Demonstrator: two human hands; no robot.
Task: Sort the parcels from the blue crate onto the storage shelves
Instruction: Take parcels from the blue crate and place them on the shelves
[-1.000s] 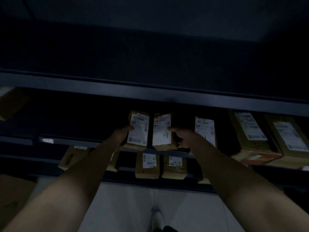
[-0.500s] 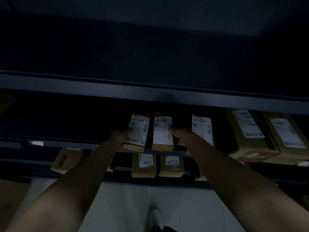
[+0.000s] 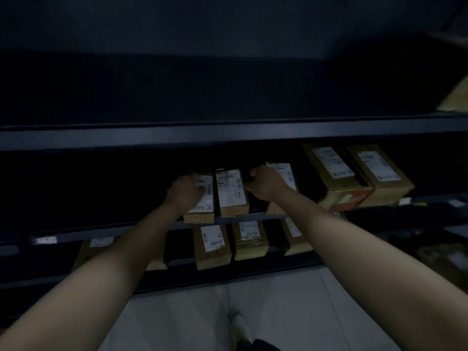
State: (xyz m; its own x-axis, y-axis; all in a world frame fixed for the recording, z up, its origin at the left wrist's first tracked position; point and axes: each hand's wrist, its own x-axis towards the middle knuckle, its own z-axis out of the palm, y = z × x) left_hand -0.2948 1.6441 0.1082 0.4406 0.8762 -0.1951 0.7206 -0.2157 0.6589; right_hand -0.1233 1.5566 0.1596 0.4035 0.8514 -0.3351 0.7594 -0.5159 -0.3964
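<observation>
Cardboard left parcel (image 3: 200, 216) sits under the left hand (image 3: 187, 191) (grip blurred). Right hand (image 3: 264, 184) curls beside the middle parcel (image 3: 231, 196), hold unclear.

A dim room is seen, where a dark shelf rack (image 3: 228, 135) is set across the view in several rows, a pale tiled floor (image 3: 177, 320) is laid below it, and a grey wall (image 3: 228, 21) is left in deep shadow above.
</observation>
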